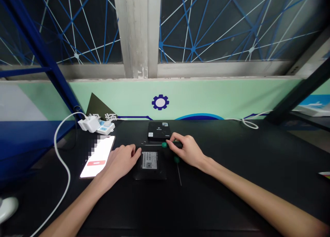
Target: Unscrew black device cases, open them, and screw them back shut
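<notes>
A small black box with a white label lies flat on the black table in front of me. My left hand rests at its left edge, fingers curled, thumb touching the box. My right hand is closed on a green-handled screwdriver whose shaft points left above the box. A second screwdriver with a green handle lies on the table below my right hand. Another black box sits farther back. Tiny screws lie between the two boxes.
A lit phone lies left of my left hand. A white power strip with a plugged charger sits at the back left; its white cable loops down the left side. More white cable lies at the back right.
</notes>
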